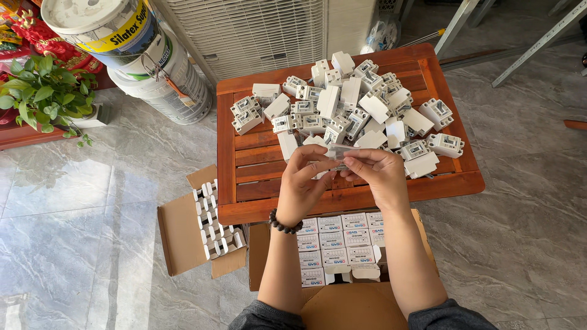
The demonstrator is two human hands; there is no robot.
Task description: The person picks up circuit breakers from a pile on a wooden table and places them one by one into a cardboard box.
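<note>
My left hand (304, 177) and my right hand (378, 173) meet above the front of a small red-brown slatted wooden table (244, 174). Together they pinch a small clear plastic bag (340, 150) stretched between the fingertips. A dark bead bracelet (284, 225) circles my left wrist. Just beyond the hands lies a pile of several white and grey electrical breaker units (348, 107), spread over the table's far half.
An open cardboard box (180, 235) holding rows of white units sits on the marble floor at the left. Another carton (339, 247) with small white printed boxes is below my arms. White paint buckets (131, 43), a potted plant (46, 91) and a ribbed white appliance (263, 27) stand behind.
</note>
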